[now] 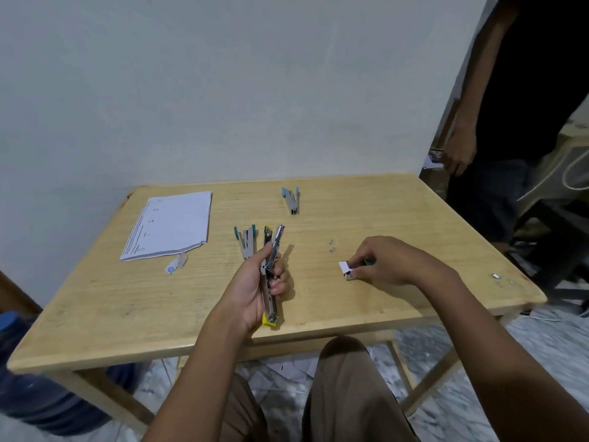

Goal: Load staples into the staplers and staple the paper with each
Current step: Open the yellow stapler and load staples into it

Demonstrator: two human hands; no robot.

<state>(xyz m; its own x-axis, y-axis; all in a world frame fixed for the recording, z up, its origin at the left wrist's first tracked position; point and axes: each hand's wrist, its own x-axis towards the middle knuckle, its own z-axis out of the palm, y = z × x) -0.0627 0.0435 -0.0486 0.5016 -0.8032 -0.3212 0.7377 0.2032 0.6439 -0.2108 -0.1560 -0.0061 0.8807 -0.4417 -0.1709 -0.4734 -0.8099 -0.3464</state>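
My left hand (255, 282) grips a yellow stapler (271, 275) swung open, its metal arm pointing away from me, above the table's near middle. My right hand (385, 261) rests on the table to the right, fingers closed on a small staple box (349, 270) with a white flap showing. A teal stapler (246, 239) lies open just beyond my left hand. A blue stapler (291, 200) lies farther back near the wall. A stack of white paper (172, 224) sits at the far left of the table.
The wooden table (159, 301) stands against a pale wall. Loose staple bits (332, 245) lie mid-table and another piece (495, 275) near the right edge. A paper scrap (175, 264) lies by the stack. A person in dark clothes (510, 122) stands at the right. A blue jug (19, 378) sits under the left.
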